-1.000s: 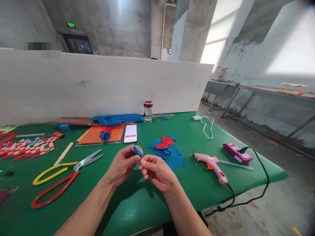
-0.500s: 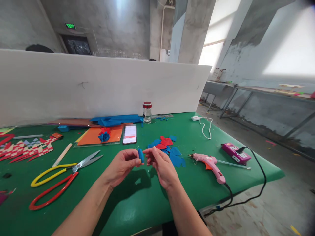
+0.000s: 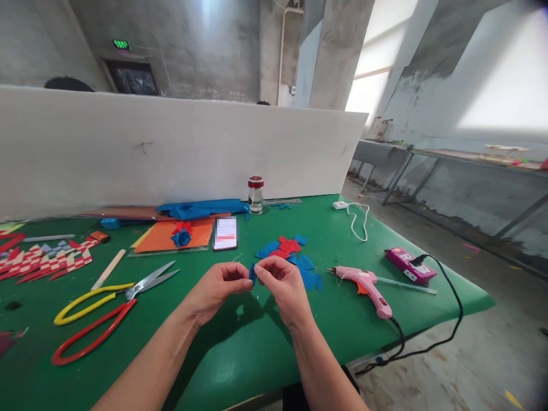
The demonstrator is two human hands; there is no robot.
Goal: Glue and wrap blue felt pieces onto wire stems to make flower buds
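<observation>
Between the fingertips of both hands is a small blue crepe paper petal (image 3: 252, 275), held upright above the green table. My left hand (image 3: 220, 285) pinches it from the left, thumb in front. My right hand (image 3: 282, 285) closes on its right edge with thumb and forefinger, hiding part of it. Just beyond my right hand lies a loose pile of red petals (image 3: 290, 245) and blue petals (image 3: 306, 262). A red and blue paper flower (image 3: 182, 237) rests on orange sheets (image 3: 149, 237) behind my left hand.
Large scissors (image 3: 128, 294) lie open at left, near a wooden stick (image 3: 109, 268). A phone (image 3: 225, 233) and a lidded glass jar (image 3: 256, 197) are farther back. On the right are a pink glue gun (image 3: 363, 282), a purple power strip (image 3: 409, 265) and its black cable.
My right hand has moved left and closed its fingers on the blue petal, which my left hand was holding alone. My left hand has shifted slightly to the right.
</observation>
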